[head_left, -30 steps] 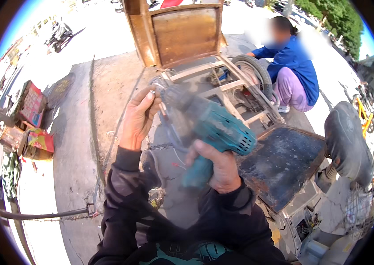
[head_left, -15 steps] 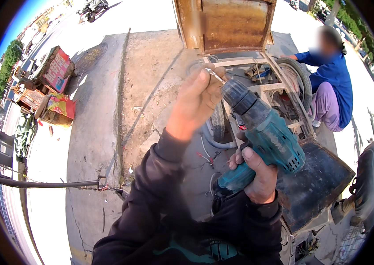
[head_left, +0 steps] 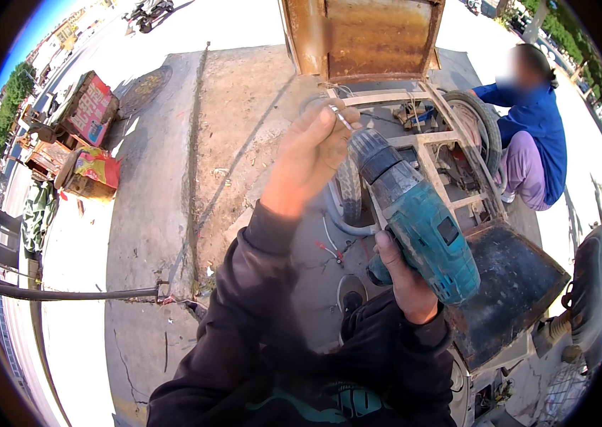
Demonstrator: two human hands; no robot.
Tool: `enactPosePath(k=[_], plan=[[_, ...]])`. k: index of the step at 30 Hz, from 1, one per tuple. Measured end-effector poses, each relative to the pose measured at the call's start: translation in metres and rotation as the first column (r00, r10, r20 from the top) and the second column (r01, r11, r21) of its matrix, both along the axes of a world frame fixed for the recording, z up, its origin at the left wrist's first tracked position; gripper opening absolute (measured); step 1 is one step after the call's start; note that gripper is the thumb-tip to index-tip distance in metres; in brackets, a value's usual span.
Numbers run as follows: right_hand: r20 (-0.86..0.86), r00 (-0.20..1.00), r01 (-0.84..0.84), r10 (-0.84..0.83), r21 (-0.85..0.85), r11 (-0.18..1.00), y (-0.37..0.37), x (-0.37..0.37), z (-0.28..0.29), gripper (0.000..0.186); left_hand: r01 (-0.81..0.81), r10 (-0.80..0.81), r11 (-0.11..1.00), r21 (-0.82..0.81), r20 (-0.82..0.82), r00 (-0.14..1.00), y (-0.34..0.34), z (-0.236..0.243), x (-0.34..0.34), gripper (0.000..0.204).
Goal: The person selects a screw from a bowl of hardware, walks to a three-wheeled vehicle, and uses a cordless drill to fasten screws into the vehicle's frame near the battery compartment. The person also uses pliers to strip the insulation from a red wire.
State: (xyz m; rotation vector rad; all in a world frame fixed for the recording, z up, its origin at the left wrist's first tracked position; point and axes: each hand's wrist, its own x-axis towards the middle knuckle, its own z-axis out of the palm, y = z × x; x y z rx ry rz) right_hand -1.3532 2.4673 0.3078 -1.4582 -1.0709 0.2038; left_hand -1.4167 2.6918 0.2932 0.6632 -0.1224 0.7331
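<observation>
My right hand (head_left: 409, 279) is wrapped round the handle of a teal cordless drill (head_left: 430, 231), whose black chuck (head_left: 371, 151) points up and to the left. Most of the handle and the fingers on it are hidden beneath the drill body. In front of the chuck, my left hand (head_left: 307, 153) pinches a thin silvery drill bit (head_left: 344, 121) between thumb and fingers. The bit's lower end is at the chuck's mouth; how deep it sits cannot be made out.
Beyond the drill lies a metal cart frame (head_left: 436, 139) with wheels and an upright rusty panel (head_left: 379, 39). A person in blue (head_left: 539, 142) crouches at its right wheel. A dark metal panel (head_left: 507, 285) lies right; a loaded cart (head_left: 80, 135) stands far left.
The drill has rolled in my right hand, so its top faces up and its handle points more downward. My left hand stays at the bit, shifted slightly.
</observation>
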Motion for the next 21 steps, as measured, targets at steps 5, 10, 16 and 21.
enactPosePath(k=[5, 10, 16, 21], plan=[[0.288, 0.951, 0.14, -0.113, -0.074, 0.987, -0.003, -0.001, -0.008, 0.027, -0.1, 0.099, 0.995, -0.018, -0.067, 0.993, -0.008, 0.007, 0.002, 0.029], [-0.165, 0.985, 0.037, -0.044, -0.044, 0.998, 0.0, -0.008, -0.001, 0.025, -0.077, 0.079, 0.996, 0.042, -0.051, 0.996, -0.004, 0.004, -0.004, 0.029], [-0.893, 0.386, -0.142, 0.232, 0.191, 0.971, 0.008, -0.011, 0.023, 0.03, -0.139, 0.175, 0.965, 0.22, -0.153, 0.973, 0.0, 0.008, -0.009, 0.033], [-0.859, 0.442, -0.209, 0.26, 0.184, 0.961, 0.009, 0.003, 0.014, 0.031, -0.11, 0.144, 0.97, 0.218, -0.148, 0.978, 0.0, 0.009, 0.001, 0.034]])
